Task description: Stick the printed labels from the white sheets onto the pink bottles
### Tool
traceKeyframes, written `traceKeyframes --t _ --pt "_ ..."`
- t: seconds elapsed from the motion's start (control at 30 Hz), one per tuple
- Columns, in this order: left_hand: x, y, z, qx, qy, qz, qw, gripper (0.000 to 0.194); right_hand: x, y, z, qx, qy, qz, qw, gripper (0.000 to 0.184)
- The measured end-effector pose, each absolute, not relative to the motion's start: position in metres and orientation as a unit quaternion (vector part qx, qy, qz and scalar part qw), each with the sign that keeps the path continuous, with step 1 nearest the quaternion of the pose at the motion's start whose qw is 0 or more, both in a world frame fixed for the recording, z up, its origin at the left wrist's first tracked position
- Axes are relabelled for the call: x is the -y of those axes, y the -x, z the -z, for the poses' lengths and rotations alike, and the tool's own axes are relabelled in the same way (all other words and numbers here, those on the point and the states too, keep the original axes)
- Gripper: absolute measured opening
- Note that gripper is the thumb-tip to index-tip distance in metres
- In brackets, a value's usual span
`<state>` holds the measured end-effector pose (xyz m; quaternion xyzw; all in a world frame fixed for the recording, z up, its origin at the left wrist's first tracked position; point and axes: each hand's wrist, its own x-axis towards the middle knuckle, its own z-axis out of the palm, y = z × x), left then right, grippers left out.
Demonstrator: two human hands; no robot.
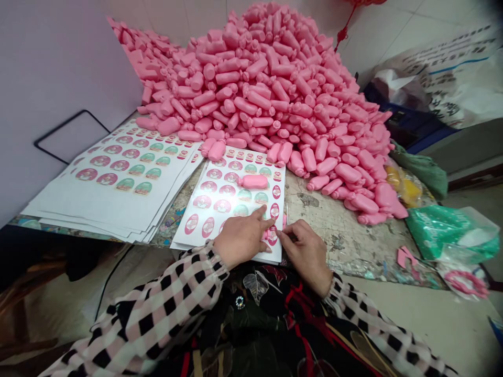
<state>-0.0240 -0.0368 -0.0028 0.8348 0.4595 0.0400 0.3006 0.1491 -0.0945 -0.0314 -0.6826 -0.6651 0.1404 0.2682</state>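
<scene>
A white sticker sheet (231, 201) with oval pink and green labels lies at the table's near edge. My left hand (241, 238) rests on its lower right corner, fingers curled around a small pink bottle that barely shows. My right hand (304, 251) sits just to the right, thumb and forefinger pinched at a small sticker (272, 235) by the sheet's edge. One loose pink bottle (253, 181) lies on the sheet above my hands.
A huge heap of pink plastic bottles (275, 89) fills the back of the table. A stack of sticker sheets (118, 183) lies at the left. Green plastic bags (448, 230) and pink scraps (404, 256) sit at the right edge.
</scene>
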Motion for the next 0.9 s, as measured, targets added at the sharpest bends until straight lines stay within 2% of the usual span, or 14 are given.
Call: traceKeyframes --t 0.23,0.4,0.47,0.53,0.6,0.67,0.77,0.9 --pt "0.04 0.027 0.007 -0.474 -0.812 -0.071 0.334 0.07 0.106 -0.146 0.031 0.63 0.629 -0.198 0.41 0.015" --pt "0.048 0.035 0.007 -0.477 -0.769 -0.171 0.389 0.061 0.104 -0.152 0.02 0.57 0.622 -0.222 0.489 0.011" --pt "0.051 0.039 0.004 -0.494 -0.693 -0.254 0.46 0.055 0.099 -0.15 0.015 0.549 0.619 -0.259 0.498 0.012" --pt "0.052 0.042 0.0 -0.49 -0.554 -0.333 0.585 0.054 0.094 -0.144 0.009 0.539 0.608 -0.299 0.501 0.014" --pt "0.052 0.043 -0.003 -0.436 -0.389 -0.383 0.716 0.057 0.089 -0.135 0.001 0.54 0.587 -0.34 0.498 0.015" --pt "0.052 0.043 -0.004 -0.376 -0.257 -0.411 0.79 0.056 0.084 -0.124 -0.006 0.55 0.562 -0.38 0.487 0.015" --pt "0.053 0.04 -0.005 -0.349 -0.174 -0.428 0.815 0.053 0.079 -0.111 -0.013 0.558 0.539 -0.418 0.472 0.017" --pt "0.057 0.038 -0.005 -0.352 -0.184 -0.434 0.809 0.059 0.075 -0.104 -0.013 0.534 0.519 -0.475 0.469 0.018"
